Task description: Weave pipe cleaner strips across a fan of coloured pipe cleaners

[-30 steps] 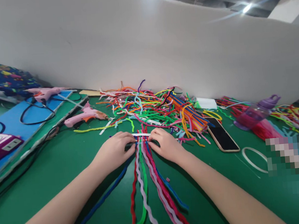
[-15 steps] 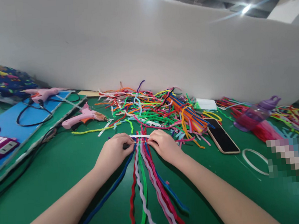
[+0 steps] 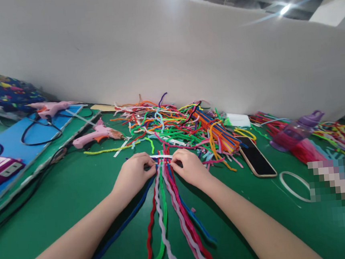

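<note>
Several long pipe cleaners hang toward me side by side, among them a red one (image 3: pixel 151 232), a lilac one (image 3: pixel 163 231), a green one (image 3: pixel 164 202) and a blue one (image 3: pixel 115 236). At their far end, short cross rows weave through them, with a white pipe cleaner (image 3: pixel 162 157) across the top. My left hand (image 3: pixel 136 171) pinches the left edge of this woven part between thumb and fingers. At its right edge my right hand (image 3: pixel 188 166) is closed in a similar pinch. My fingertips partly hide the row ends.
Beyond my hands lies a heap of loose pipe cleaners (image 3: pixel 172 131). Two pink glue guns (image 3: pixel 99 135) with cords are at the left, near a blue board (image 3: pixel 20 153). On the right are a phone (image 3: pixel 257 158), a white ring (image 3: pixel 295 187) and a purple bottle (image 3: pixel 296 132).
The near ends of the red, green and lilac pipe cleaners have swung slightly left. Both hands stay at the woven edges, with only slight finger movement.
</note>
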The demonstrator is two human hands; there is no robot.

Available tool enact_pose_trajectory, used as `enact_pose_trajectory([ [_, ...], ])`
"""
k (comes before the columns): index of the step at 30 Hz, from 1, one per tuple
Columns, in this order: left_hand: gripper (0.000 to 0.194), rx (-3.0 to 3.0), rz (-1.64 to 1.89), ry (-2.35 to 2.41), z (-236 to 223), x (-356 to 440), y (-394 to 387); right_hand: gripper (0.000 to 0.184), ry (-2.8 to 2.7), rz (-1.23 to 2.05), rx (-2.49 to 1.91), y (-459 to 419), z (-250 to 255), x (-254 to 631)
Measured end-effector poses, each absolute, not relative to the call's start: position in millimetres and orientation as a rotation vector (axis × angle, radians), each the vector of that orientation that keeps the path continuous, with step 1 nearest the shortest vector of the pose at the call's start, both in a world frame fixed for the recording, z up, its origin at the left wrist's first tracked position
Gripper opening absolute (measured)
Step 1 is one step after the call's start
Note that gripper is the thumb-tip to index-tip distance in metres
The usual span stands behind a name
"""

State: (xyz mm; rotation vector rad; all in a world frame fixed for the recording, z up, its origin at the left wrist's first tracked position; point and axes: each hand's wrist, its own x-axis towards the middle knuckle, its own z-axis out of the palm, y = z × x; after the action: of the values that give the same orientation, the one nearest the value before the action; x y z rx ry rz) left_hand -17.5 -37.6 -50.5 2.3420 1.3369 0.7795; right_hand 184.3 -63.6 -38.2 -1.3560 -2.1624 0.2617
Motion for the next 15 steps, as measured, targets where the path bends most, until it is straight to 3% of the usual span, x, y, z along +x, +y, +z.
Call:
enact_pose_trajectory([
  [7,0.021,2.717,0.706,1.354,-42.9,-20.6,-50.5,0.007,-2.172,0.125,-1.329,-71.6,-39.3,187.2],
  [15,0.032,2.988,0.805,1.202,-40.1,-7.6,-60.9,0.033,-2.231,0.021,-1.216,-76.8,-41.5,179.7],
])
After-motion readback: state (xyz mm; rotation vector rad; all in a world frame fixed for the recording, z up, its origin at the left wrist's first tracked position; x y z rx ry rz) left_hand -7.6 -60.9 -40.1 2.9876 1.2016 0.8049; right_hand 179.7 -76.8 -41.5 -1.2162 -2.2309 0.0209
